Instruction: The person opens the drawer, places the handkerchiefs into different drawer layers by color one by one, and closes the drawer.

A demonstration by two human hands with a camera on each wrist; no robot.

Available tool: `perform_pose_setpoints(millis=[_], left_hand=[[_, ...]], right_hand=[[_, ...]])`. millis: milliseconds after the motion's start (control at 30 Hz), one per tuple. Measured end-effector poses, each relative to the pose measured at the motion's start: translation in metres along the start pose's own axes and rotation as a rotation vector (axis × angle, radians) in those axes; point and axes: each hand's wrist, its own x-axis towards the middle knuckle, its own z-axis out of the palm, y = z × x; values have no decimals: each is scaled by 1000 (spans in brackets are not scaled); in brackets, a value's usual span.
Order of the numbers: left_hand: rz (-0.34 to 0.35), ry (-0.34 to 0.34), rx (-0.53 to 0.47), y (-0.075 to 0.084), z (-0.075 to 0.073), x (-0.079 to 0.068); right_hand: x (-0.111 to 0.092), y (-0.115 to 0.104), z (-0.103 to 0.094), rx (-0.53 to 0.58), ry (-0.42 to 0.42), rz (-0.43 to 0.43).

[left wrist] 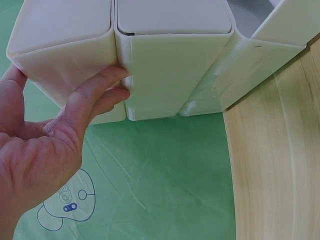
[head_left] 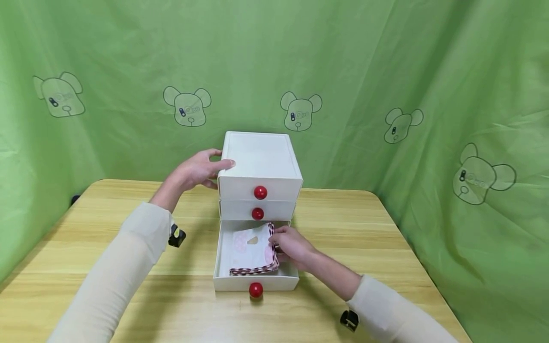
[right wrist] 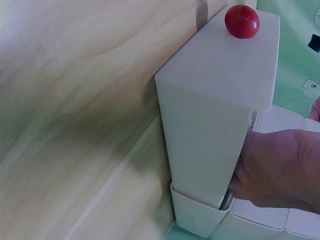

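Note:
A white three-drawer cabinet [head_left: 261, 152] with round red knobs stands on the table, its bottom drawer [head_left: 218, 281] pulled out. My left hand [head_left: 198, 167] rests on the upper left edge, thumb on top, fingers against the side wall. The left wrist view shows those fingers [left wrist: 95, 92] reaching to the seam below the top drawer. In the bottom drawer lies a folded white cloth [head_left: 250, 250] with pink prints and a dark checked border. My right hand [head_left: 296, 247] pinches its right edge; the right wrist view has these fingertips hidden behind the drawer wall [right wrist: 205, 145].
Two upper drawers, with a top knob [head_left: 260, 192] and a middle knob [head_left: 258, 214], are closed. The bottom drawer's red knob [head_left: 256, 290] faces the front. Under the cabinet is a wooden table [head_left: 351, 228]; behind it hangs a green curtain [head_left: 249, 57] with bear-head drawings.

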Motion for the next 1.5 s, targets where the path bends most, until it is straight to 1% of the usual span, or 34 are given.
perform_pose_setpoints(millis=[233, 400, 533, 767, 867, 1033, 1167, 1333, 1500], left_hand=[[3, -15, -12, -1, -1, 3], [-2, -23, -7, -2, -1, 5], [-2, -18, -9, -1, -1, 3], [-3, -2, -3, 0, 1, 1], [-5, -2, 0, 0, 0, 1], [-3, -12, -1, 0, 0, 1], [0, -12, -3, 0, 0, 1], [0, -1, 1, 0, 0, 0], [0, 1, 12, 0, 1, 0]], right_hand=[[-4, -4, -7, -26, -68, 13], [-7, -8, -11, -30, -117, 2], [-12, -12, -15, -47, -125, -5], [-17, -17, -19, -48, -111, -11], [-19, -19, -20, -76, -132, -36], [-27, -22, -19, -178, -170, -110], [-36, -23, -15, -218, -205, -147], [-50, -24, -9, -230, -284, -120], [-60, -21, -3, -272, -344, -78]])
